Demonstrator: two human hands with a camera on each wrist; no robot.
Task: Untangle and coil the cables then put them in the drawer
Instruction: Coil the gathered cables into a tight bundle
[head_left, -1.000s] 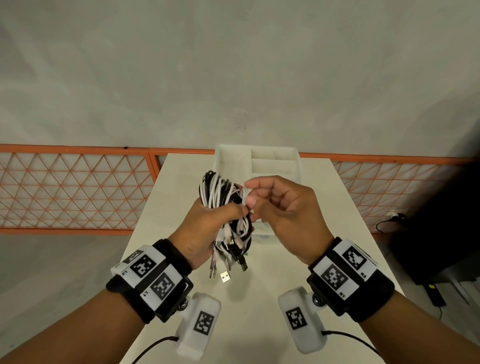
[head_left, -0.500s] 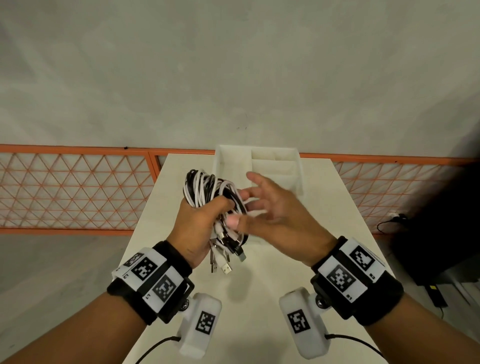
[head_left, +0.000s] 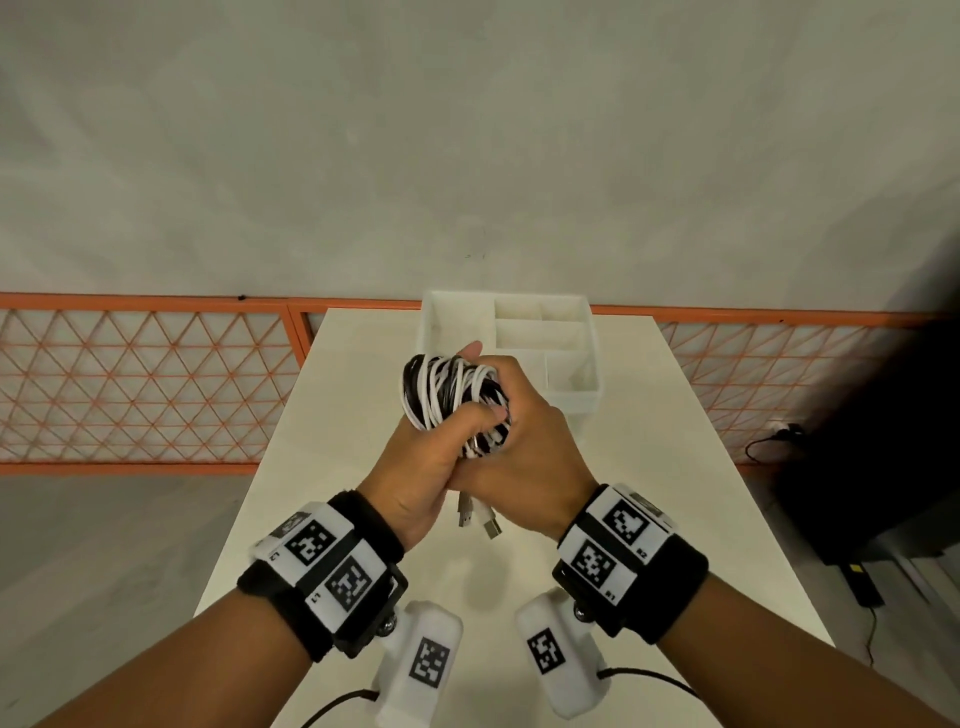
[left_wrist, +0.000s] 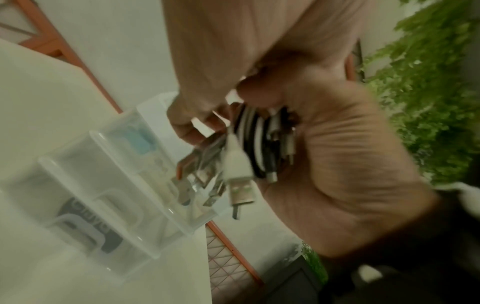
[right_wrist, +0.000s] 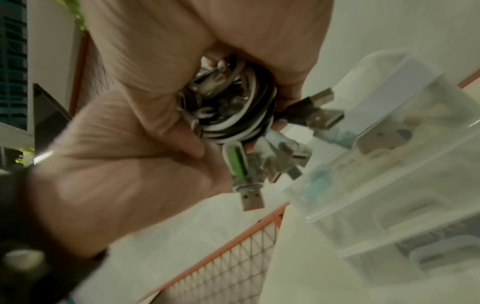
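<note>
A pale, cream-topped rectangular bench (head_left: 675, 467) stands on a smooth grey concrete floor (head_left: 467, 130). An orange metal lattice railing (head_left: 145, 384) runs across behind it. A dark black cabinet (head_left: 893, 441) sits at right, with green foliage (left_wrist: 428, 82) beyond.

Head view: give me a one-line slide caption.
Both hands, left and right, grip a coiled black-and-white cable bundle above the table, before the white drawer.
</note>
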